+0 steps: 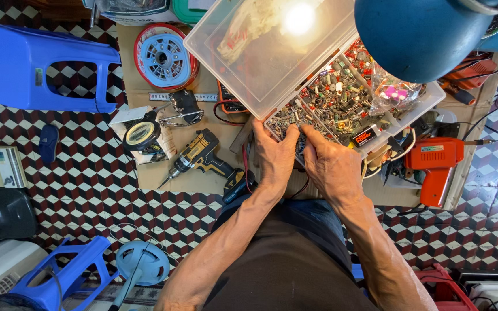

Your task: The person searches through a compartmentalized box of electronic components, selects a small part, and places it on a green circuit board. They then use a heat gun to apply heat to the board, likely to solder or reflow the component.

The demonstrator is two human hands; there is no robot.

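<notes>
Clear plastic compartment box [427,101] on the workbench, lid [260,57] raised, its sections filled with small electronic components [335,101]. The left hand [275,155] and right hand [332,164] meet at the box's near edge, fingers curled together over its contents; what they pinch cannot be told. A cordless drill [203,155] lies left of the hands.

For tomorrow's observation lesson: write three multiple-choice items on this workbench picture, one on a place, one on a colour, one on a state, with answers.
1. Where does the cordless drill lie?
A. left of the left hand
B. inside the parts box
C. on the blue stool

2. What colour is the soldering gun?
A. green
B. orange
C. white

3. How is the lid of the parts box?
A. shut
B. missing
C. open

Answers: A, the drill rests on the cardboard left of that hand; B, its body is orange; C, the clear lid is swung back while the right hand reaches the box.
</notes>
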